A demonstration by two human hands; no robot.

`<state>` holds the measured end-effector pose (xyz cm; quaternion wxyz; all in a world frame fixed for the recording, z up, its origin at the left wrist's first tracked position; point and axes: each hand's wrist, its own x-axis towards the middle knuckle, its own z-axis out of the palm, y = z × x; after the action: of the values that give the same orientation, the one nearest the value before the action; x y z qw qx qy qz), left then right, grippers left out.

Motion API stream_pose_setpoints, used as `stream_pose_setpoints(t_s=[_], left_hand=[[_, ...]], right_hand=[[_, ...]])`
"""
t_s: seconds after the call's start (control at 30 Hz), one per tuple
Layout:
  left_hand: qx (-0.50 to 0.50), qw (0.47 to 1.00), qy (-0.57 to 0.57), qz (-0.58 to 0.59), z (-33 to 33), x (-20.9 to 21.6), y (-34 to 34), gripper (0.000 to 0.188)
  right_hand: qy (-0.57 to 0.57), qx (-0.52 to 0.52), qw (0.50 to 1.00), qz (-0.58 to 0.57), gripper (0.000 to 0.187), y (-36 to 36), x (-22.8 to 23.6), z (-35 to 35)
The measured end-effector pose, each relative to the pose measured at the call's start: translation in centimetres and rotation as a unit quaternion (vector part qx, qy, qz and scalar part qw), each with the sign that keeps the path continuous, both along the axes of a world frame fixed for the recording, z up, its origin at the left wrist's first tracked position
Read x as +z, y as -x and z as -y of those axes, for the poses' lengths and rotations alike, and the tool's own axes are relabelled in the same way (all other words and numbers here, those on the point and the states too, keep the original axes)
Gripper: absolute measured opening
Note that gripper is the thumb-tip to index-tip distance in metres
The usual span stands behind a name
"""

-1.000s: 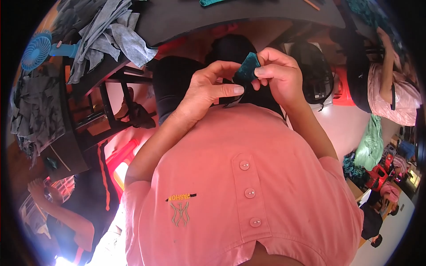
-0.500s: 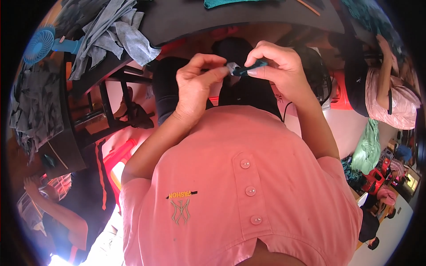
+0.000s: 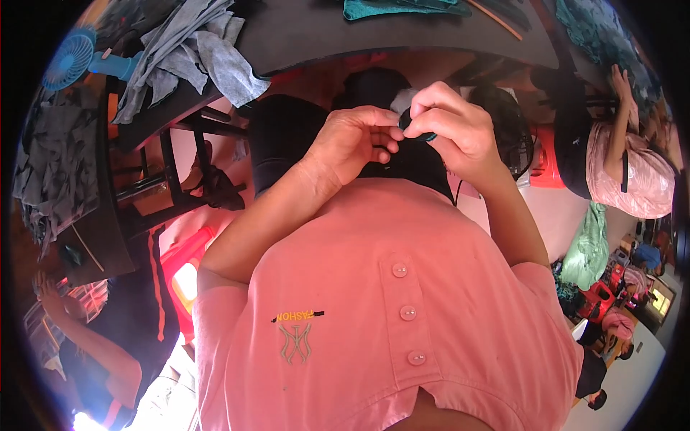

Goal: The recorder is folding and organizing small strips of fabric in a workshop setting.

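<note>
Over my dark-trousered lap, both my hands meet at a small dark teal strip of cloth. My right hand pinches it between thumb and bent fingers, which cover much of it. From the left, my left hand reaches in with its thumb and forefinger closed at the near end of the strip; its other fingers curl below. Behind the fingertips shows a pale whitish piece, partly hidden, perhaps joined to the strip.
Ahead is a dark table with folded teal cloth and a thin wooden stick. Grey cloth pieces hang over its left part, beside a blue fan. Other people work at left and right; a red stool stands at right.
Both hands have shifted slightly right and closer together. The strip, earlier stretched between them with its pale end at my left fingertips, is now mostly covered by my right fingers.
</note>
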<state>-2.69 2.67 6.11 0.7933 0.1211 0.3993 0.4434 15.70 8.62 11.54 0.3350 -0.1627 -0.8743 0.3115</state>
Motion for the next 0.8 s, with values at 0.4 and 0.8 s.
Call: stream_pose_setpoints(t_s=[0.4,0.8], left_hand=[[-0.099,0.991,0.018,0.082,-0.2,-0.9,-0.2,0.018],[0.146,0.989,0.032,-0.012,0.7,-2.4,0.2,0.006]], right_hand=[[0.378,-0.095,0.916,-0.094,0.015,-0.1,-2.3,0.5],[0.104,-0.003,0.994,-0.036,0.017,1.3,-4.5,2.9]])
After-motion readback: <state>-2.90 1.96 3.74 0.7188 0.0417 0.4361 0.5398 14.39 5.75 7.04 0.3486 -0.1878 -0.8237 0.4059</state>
